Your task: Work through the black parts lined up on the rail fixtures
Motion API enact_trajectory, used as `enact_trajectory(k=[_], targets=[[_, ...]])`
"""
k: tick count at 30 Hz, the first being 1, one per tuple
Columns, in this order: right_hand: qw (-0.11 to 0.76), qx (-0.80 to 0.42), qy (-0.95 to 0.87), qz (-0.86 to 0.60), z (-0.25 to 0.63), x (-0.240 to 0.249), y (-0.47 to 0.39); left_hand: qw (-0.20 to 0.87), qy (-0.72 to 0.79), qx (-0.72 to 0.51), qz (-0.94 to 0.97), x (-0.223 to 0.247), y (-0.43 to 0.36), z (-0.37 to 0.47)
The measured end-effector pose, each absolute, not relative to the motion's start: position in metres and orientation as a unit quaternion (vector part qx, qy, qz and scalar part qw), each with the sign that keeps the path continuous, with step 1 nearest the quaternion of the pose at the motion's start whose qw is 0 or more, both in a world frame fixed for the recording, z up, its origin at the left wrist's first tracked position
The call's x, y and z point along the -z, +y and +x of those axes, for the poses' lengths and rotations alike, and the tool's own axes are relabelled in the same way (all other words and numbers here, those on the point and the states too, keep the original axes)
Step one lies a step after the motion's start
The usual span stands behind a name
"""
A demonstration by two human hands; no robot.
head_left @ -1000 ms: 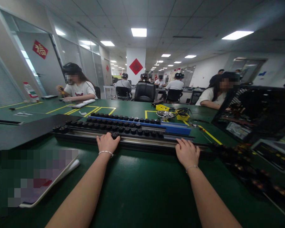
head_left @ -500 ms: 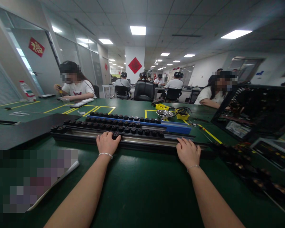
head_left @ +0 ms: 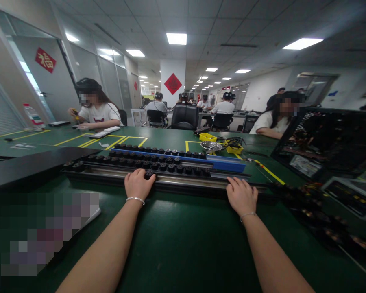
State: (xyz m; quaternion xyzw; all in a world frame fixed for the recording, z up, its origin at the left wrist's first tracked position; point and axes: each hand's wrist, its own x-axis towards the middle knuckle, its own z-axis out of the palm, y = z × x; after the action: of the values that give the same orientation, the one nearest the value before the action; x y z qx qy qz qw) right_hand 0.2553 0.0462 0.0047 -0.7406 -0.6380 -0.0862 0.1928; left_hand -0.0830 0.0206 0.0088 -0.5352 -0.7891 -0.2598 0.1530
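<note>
Resting the left hand (head_left: 138,186) by a little black piece (head_left: 149,173) on the long black rail (head_left: 189,180), its grip hard to tell, and the right hand (head_left: 241,196) farther along, grip open, maybe keeping the rail still on the worktop (head_left: 183,244).

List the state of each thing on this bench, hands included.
Left hand: on the near black rail, beside a black round part.
Right hand: resting on that rail.
Near black rail: lying flat, channel mostly bare between the hands.
Blue rail: lying flat, partly filled, right end bare.
Metal bowl: upright.
Bottle: standing, capped.
Dark equipment case: open, insides showing.
</note>
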Motion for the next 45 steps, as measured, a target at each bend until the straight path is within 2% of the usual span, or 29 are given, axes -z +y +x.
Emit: enact_trajectory(k=[45], targets=[[0.193, 0.082, -0.640, -0.739, 0.257, -0.004, 0.047, 0.101, -0.775, 0.309, -0.542, -0.008, 0.021, -0.070]])
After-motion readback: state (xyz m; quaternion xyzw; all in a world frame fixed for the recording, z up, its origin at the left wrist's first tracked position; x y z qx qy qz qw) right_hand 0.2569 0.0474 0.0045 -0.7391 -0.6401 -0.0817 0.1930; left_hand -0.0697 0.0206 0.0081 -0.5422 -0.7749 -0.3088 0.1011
